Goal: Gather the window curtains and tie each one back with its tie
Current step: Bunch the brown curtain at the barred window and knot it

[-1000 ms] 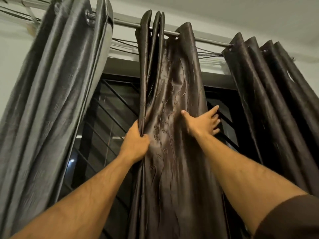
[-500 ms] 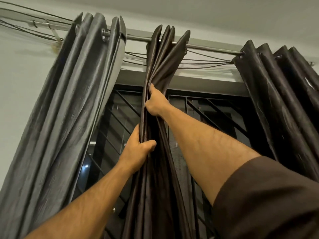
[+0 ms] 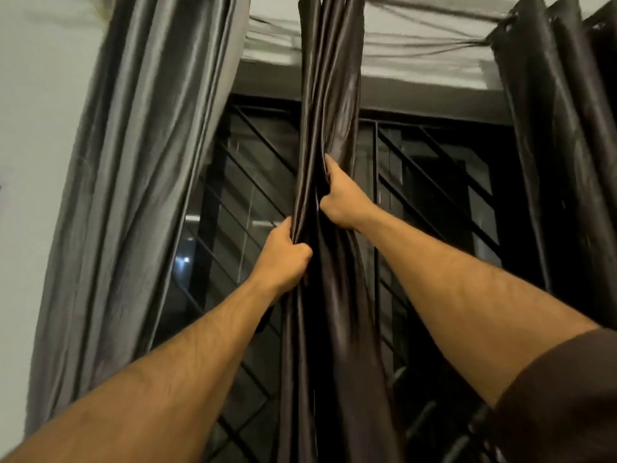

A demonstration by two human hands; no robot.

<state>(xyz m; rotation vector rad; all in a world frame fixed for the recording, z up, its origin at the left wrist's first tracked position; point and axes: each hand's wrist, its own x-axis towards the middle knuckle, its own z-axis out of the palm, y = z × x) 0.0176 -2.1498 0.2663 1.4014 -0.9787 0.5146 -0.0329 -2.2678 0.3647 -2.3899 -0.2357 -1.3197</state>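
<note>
Barred window [image 3: 434, 202] behind; at centre frame both fists, left hand [image 3: 283, 259] and right hand [image 3: 344, 198], clutch the middle curtain [image 3: 329, 95], seemingly slippery satin; grip it bunched, mid-height.

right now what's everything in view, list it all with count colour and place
middle curtain: one, dark brown, centre, bunched into narrow folds
left curtain: one, grey, hanging at the left
right curtain: one, dark brown, gathered at the right edge
window grille: one, black bars, behind the curtains
wall: pale, far left
sleeve: one, dark brown, lower right
left hand: grips the middle curtain's folds, lower
right hand: grips the same curtain, higher up
</note>
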